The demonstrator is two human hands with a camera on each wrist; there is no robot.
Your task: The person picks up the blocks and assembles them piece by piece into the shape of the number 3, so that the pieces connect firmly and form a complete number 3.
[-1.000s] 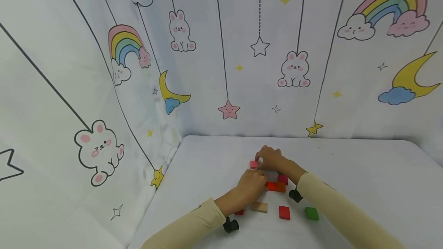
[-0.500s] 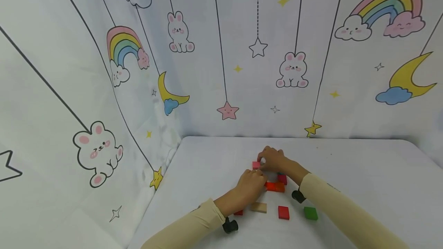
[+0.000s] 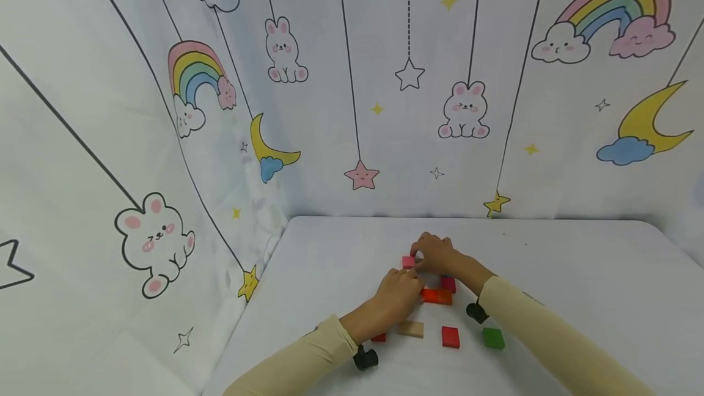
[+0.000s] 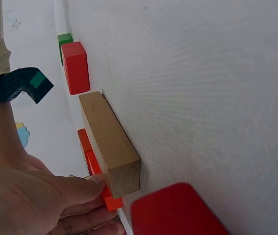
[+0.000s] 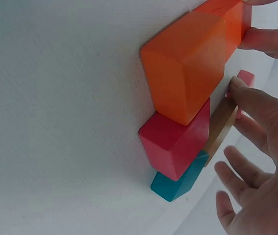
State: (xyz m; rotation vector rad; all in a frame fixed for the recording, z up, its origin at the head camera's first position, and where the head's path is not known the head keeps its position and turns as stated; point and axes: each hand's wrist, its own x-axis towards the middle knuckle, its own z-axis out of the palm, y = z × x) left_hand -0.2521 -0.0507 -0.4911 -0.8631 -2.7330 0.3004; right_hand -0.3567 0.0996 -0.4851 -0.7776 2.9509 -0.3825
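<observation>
My left hand point(image 3: 397, 296) pinches the end of a red-orange block point(image 3: 429, 295) with thumb and fingers. An orange block point(image 5: 185, 63) adjoins it on the right, with a crimson block point(image 5: 175, 142) and a teal block point(image 5: 178, 183) behind. Farther back, my right hand point(image 3: 434, 254) has thumb and forefinger around the end of a thin wooden block point(image 5: 219, 129), beside a pink block point(image 3: 407, 261). Its other fingers are spread off the blocks. In the head view my hand hides most of the wooden block.
Nearer the front lie another wooden block point(image 3: 411, 329), a red block point(image 3: 450, 337), a green block point(image 3: 494, 338) and a dark red block point(image 3: 379, 337) partly under my left wrist. A white cloth wall with cartoon drawings stands behind the white table point(image 3: 577, 274).
Both hands keep almost the same places. The right hand and the pink block sit slightly farther right than a second ago; the view has also shifted a little.
</observation>
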